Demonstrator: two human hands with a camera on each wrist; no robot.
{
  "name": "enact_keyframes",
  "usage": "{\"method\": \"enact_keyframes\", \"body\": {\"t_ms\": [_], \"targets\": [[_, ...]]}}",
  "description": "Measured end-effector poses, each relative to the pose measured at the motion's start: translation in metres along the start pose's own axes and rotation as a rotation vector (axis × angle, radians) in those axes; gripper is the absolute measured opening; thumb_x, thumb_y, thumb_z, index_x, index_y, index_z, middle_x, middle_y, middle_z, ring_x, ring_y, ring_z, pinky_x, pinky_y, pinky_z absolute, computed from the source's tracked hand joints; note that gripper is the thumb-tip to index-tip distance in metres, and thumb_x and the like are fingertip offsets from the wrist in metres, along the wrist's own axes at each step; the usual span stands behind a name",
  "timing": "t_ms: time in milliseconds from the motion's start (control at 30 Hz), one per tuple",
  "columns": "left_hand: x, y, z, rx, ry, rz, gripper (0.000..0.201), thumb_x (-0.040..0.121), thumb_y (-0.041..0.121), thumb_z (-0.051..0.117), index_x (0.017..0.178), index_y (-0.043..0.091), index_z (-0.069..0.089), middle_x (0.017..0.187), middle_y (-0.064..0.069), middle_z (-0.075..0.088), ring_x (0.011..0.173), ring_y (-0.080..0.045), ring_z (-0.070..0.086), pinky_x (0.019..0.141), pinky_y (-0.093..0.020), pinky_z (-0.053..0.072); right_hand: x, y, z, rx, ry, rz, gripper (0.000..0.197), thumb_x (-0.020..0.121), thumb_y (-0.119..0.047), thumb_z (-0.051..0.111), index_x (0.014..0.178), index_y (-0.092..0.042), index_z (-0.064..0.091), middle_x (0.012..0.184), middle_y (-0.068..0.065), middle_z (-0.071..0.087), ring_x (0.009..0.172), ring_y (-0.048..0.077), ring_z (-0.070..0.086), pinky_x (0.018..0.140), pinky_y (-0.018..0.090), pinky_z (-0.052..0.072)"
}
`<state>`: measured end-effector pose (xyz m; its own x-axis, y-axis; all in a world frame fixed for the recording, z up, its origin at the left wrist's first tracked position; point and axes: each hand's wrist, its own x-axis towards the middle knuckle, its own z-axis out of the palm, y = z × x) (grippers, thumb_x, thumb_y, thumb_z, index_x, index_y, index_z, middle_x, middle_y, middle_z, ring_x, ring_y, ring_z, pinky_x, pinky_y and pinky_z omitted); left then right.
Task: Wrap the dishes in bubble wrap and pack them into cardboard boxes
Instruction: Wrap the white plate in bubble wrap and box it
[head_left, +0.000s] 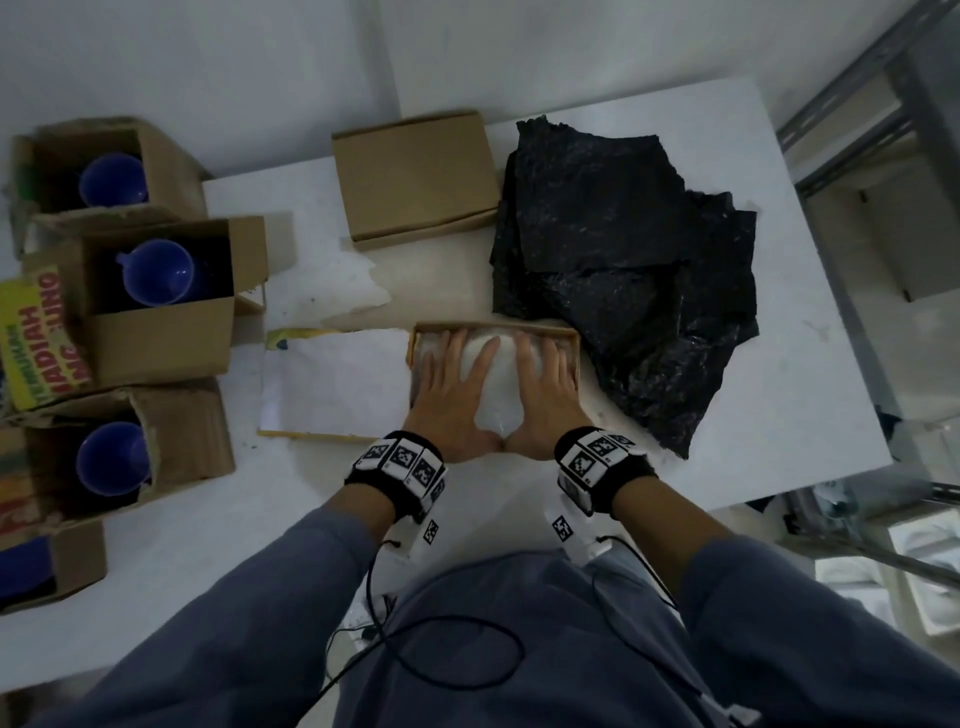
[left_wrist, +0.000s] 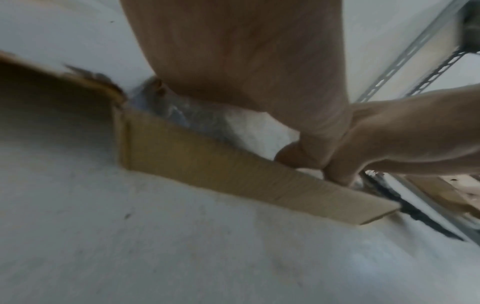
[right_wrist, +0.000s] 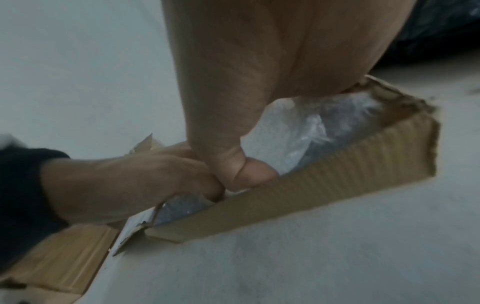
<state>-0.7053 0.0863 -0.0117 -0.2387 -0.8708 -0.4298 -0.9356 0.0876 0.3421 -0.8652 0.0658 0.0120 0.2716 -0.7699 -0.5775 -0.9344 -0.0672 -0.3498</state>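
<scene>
White desk (head_left: 779, 291) under dim light. Left hand (head_left: 452, 395) and right hand (head_left: 540, 395) spread flat, thumbs touching, pressing bubble-wrapped dish (head_left: 493, 384) down inside open cardboard box (head_left: 574, 353). Beside it black wrap pile (head_left: 623, 260), closed box (head_left: 415, 176), blue cups (head_left: 156, 270) in boxes at left

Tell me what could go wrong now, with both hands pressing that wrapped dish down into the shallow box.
The left hand and right hand press flat on the wrapped dish; hard pressure could crack it. The wrap bulges above the rim of the open box, so its lid may not close flat. The box's far corner looks torn and might split further.
</scene>
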Motion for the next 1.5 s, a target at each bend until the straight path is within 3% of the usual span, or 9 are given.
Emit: {"method": "enact_keyframes", "body": {"t_ms": [367, 567, 700, 867, 1000, 1100, 1233, 1400, 1500], "targets": [[-0.004, -0.002, -0.005, -0.021, 0.023, 0.033, 0.117, 0.074, 0.049, 0.074, 0.158, 0.021, -0.004, 0.161, -0.017, -0.016, 0.148, -0.035, -0.02, 0.12, -0.056, -0.005, -0.007, 0.004, 0.006, 0.079, 0.055, -0.026, 0.135, 0.067, -0.059, 0.078, 0.154, -0.014, -0.015, 0.159, 0.021, -0.016, 0.148, 0.038, -0.016, 0.12, 0.046, -0.003], [-0.024, -0.012, 0.003, -0.028, 0.331, 0.049, 0.066, 0.078, -0.001, 0.067, 0.14, 0.011, 0.047, 0.142, -0.025, 0.034, 0.128, -0.044, 0.042, 0.093, -0.052, 0.05, -0.034, 0.013, 0.01, -0.156, 0.327, -0.148, 0.093, 0.066, -0.033, 0.075, 0.147, -0.011, 0.036, 0.152, 0.026, 0.028, 0.138, 0.042, 0.031, 0.114, 0.049, 0.029], [-0.038, -0.007, -0.005, -0.033, 0.437, 0.075, 0.054, 0.071, -0.001, 0.065, 0.123, 0.016, 0.06, 0.127, -0.015, 0.045, 0.108, -0.035, 0.052, 0.083, -0.044, 0.05, -0.037, 0.021, 0.009, -0.149, 0.328, -0.127, 0.074, 0.065, -0.033, 0.068, 0.134, -0.014, 0.049, 0.136, 0.016, 0.043, 0.119, 0.037, 0.047, 0.103, 0.045, 0.036], [-0.068, -0.021, -0.009, -0.407, 0.752, -0.65, 0.046, 0.072, 0.026, 0.073, 0.113, 0.014, 0.057, 0.121, -0.014, 0.044, 0.106, -0.034, 0.047, 0.086, -0.04, 0.044, -0.026, 0.017, 0.001, 0.048, 0.329, -0.028, 0.055, 0.072, -0.039, 0.07, 0.121, -0.017, 0.056, 0.129, 0.009, 0.041, 0.119, 0.03, 0.04, 0.092, 0.047, 0.046], [-0.065, -0.07, 0.009, -1.228, 0.729, -1.296, 0.064, 0.061, 0.036, 0.077, 0.111, 0.015, 0.044, 0.125, -0.011, 0.045, 0.095, -0.033, 0.054, 0.075, -0.044, 0.053, -0.016, 0.016, 0.006, 0.097, 0.274, -0.029, 0.053, 0.071, -0.031, 0.073, 0.118, -0.014, 0.053, 0.128, 0.008, 0.034, 0.117, 0.028, 0.036, 0.092, 0.042, 0.046], [-0.049, -0.106, 0.043, -1.593, 0.873, -1.233, 0.07, 0.042, 0.027, 0.076, 0.102, 0.014, 0.042, 0.118, -0.02, 0.061, 0.078, -0.023, 0.058, 0.056, -0.029, 0.053, -0.011, 0.015, 0.005, 0.1, 0.273, -0.002, 0.051, 0.07, -0.031, 0.075, 0.113, -0.016, 0.052, 0.125, 0.005, 0.031, 0.116, 0.025, 0.033, 0.089, 0.039, 0.046], [-0.077, -0.038, -0.018, -1.665, 1.172, -1.154, 0.059, 0.074, -0.001, 0.075, 0.109, 0.015, 0.03, 0.103, -0.005, 0.05, 0.077, -0.019, 0.054, 0.067, -0.035, 0.051, -0.005, 0.011, -0.002, 0.086, 0.259, 0.012, 0.05, 0.07, -0.03, 0.077, 0.111, -0.014, 0.053, 0.126, 0.006, 0.031, 0.118, 0.026, 0.034, 0.088, 0.037, 0.046], [-0.099, -0.005, -0.016, -1.649, 1.069, -0.846, 0.04, 0.081, 0.001, 0.07, 0.119, 0.008, 0.058, 0.11, -0.002, 0.069, 0.096, -0.022, 0.067, 0.077, -0.037, 0.058, 0.0, 0.013, -0.018, 0.056, 0.218, 0.005, 0.044, 0.073, -0.038, 0.075, 0.106, -0.015, 0.058, 0.127, 0.007, 0.036, 0.118, 0.029, 0.042, 0.094, 0.041, 0.046], [-0.099, 0.014, -0.02, -1.301, 0.926, -0.63, 0.023, 0.076, 0.008, 0.07, 0.097, 0.007, 0.063, 0.093, -0.009, 0.069, 0.085, -0.022, 0.065, 0.074, -0.037, 0.054, -0.004, 0.01, -0.028, 0.017, 0.251, -0.008, 0.04, 0.075, -0.043, 0.072, 0.104, -0.019, 0.062, 0.124, 0.005, 0.042, 0.117, 0.029, 0.047, 0.098, 0.041, 0.041]]}}
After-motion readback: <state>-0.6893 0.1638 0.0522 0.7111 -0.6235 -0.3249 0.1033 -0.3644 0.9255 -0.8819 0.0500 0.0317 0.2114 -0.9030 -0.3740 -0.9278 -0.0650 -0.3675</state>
